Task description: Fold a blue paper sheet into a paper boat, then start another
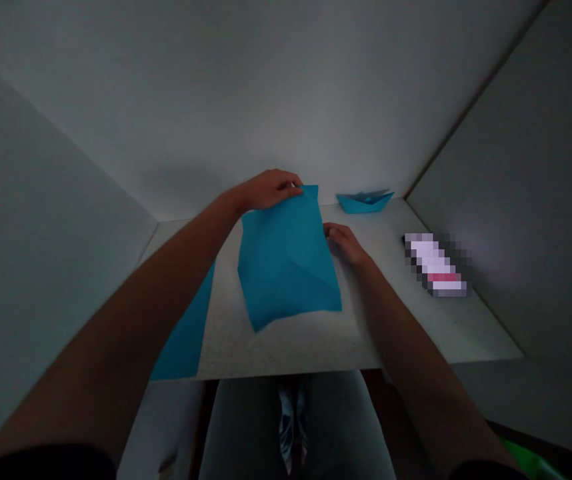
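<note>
Head view: paper boat [365, 207] and phone [433, 262] sit right of sheet [286, 260].

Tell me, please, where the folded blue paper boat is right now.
In the head view, the boat sits right of centre at the back of the table, beyond the right hand.

Blue paper sheet [291, 260], creased, wavy-edged, over pale tabletop [226, 347]

A small indoor desk nook [316, 147] is showing here: a pale tabletop [276, 353] is running between a left wall [26, 213] and a right wall [531, 200], its far edge is meeting a plain back wall [266, 80], and legs [246, 427] are showing below its near edge. Home or office, the surroundings are not telling.
</note>
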